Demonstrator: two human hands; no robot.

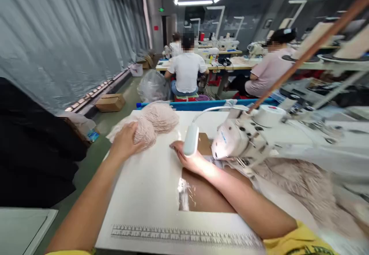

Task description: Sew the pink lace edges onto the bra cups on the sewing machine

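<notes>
My left hand [127,141] grips the near side of a bundle of pale beige, finely ribbed fabric pieces [160,118] at the table's far left corner. Its thumb lies along the fabric, with the fingers curled over it. My right hand [187,157] is over the middle of the white table, its fingers drawn together and pointing left, apart from the bundle. A small lamp head [191,139] covers part of this hand. Whatever its fingertips hold, if anything, is too small to make out. Right of the hand stands a white sewing machine [230,137], its needle area partly blurred.
A printed ruler strip [184,236] runs along the table's near edge. Ruffled beige fabric [300,182] lies right of the machine. A brown pole [305,55] slants across the right side. Seated co-workers [188,72] are ahead, and a cardboard box [110,102] is on the floor.
</notes>
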